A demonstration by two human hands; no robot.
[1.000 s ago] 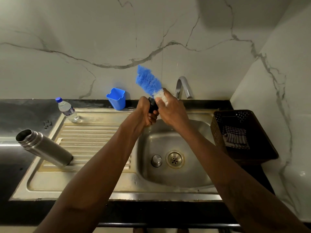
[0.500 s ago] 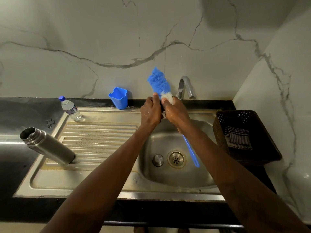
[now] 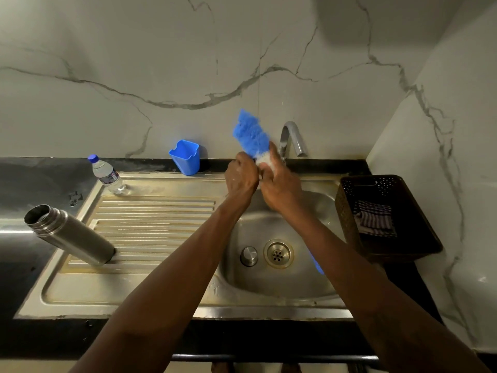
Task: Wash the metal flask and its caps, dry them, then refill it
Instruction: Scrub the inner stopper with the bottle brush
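Two hands over the sink basin [image 3: 271, 282] | right hand [image 3: 279, 184] grips brush [image 3: 251, 134], left hand [image 3: 240, 175] curled, can't tell on what | flask [image 3: 71, 234] lies left of basin | soapy grip could slip, dropping brush

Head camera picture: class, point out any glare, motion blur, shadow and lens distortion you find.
Head view: glare makes a white streak on the dark counter left of the open steel cylindrical flask; motion blur smears the fluffy blue bottle brush gripped by the right hand; a soft shadow darkens the marble wall at upper right; wide-angle distortion leans the flask outward.
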